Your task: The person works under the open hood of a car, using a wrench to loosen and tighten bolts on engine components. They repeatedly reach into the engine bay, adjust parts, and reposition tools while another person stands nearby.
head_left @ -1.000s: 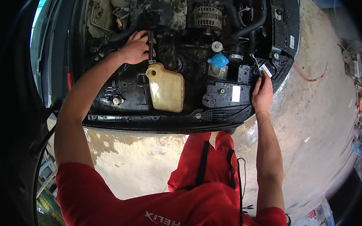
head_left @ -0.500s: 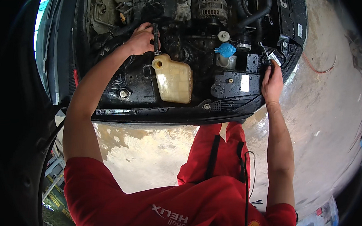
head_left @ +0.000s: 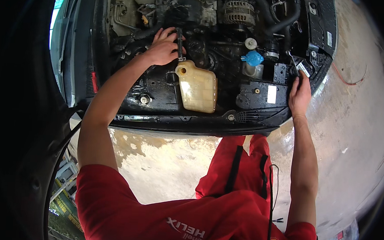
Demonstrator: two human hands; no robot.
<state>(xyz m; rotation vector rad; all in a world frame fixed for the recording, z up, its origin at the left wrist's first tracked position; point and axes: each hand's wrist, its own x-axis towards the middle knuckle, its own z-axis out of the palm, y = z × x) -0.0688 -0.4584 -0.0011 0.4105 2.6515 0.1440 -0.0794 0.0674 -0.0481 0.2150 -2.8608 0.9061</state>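
Note:
My left hand [head_left: 163,48] reaches into the engine bay with its fingers spread, passing behind an upright black hose [head_left: 180,43]. Some of its fingertips show beyond the hose; whatever lies under them is hidden. Just below, the hose meets the neck of a yellowed plastic reservoir [head_left: 198,91], whose round filler opening has no cap on it. Over at the right front corner, my right hand [head_left: 301,93] is closed around the lower end of a metal wrench [head_left: 293,60]. The wrench's head points away from me, above the black plastic trim.
A blue cap [head_left: 252,58] tops a filler neck right of the reservoir. Farther back sits the alternator [head_left: 239,13]. The car's black front edge [head_left: 170,125] runs between me and the bay. A thin red hose [head_left: 350,82] lies on the concrete floor at right.
The whole scene has shifted right and slightly down in the picture. Against the car, both hands stay in nearly the same places, and the left fingers look somewhat more spread.

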